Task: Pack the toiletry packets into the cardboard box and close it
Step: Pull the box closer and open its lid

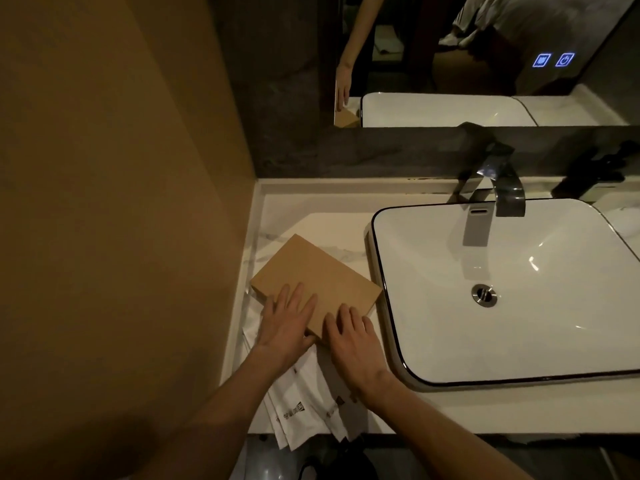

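Note:
A flat brown cardboard box [318,275] lies closed on the white marble counter [311,223], left of the sink. My left hand [287,323] rests flat on the box's near left corner, fingers spread. My right hand [349,337] lies on its near edge, fingers apart and curled over the rim. Several white toiletry packets [308,407] with dark print lie fanned out beneath my forearms, reaching past the counter's front edge. Some packet film shows at the box's left side.
A white rectangular sink [512,341] with a dark rim fills the right. A dark faucet [498,195] stands behind it. A tan wall [121,202] borders the left. A mirror [450,57] with lit blue buttons hangs above. A dark bag [332,462] sits below the counter.

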`<state>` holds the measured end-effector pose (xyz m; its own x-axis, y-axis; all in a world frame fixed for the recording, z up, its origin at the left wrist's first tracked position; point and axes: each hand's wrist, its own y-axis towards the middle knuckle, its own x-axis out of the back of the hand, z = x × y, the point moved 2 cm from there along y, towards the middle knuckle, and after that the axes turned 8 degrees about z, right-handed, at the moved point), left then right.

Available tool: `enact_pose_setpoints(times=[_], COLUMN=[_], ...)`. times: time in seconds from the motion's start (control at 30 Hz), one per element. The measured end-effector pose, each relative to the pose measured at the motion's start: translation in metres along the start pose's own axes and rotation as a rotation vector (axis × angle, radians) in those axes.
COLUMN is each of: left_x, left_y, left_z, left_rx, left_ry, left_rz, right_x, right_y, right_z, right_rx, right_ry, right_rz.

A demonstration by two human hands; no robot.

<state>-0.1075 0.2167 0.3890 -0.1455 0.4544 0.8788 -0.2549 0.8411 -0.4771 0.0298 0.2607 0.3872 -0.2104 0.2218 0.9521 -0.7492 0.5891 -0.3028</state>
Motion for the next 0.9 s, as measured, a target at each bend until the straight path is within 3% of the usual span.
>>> enact_pose_setpoints(times=[0.47,0.9], left_x=[0.01,0.033], left_y=[0.04,0.067], left_z=[-0.014,0.034], left_rx=[0.17,0.074], left_ry=[-0.062,-0.037], left_rz=[-0.022,-0.03], right_x=[0.015,0.038], right_y=[0.054,0.088], right_z=[-0.046,-0.057], right_rx=[0.216,0.2], right_ry=[0.003,-0.056], right_rz=[0.062,0.091])
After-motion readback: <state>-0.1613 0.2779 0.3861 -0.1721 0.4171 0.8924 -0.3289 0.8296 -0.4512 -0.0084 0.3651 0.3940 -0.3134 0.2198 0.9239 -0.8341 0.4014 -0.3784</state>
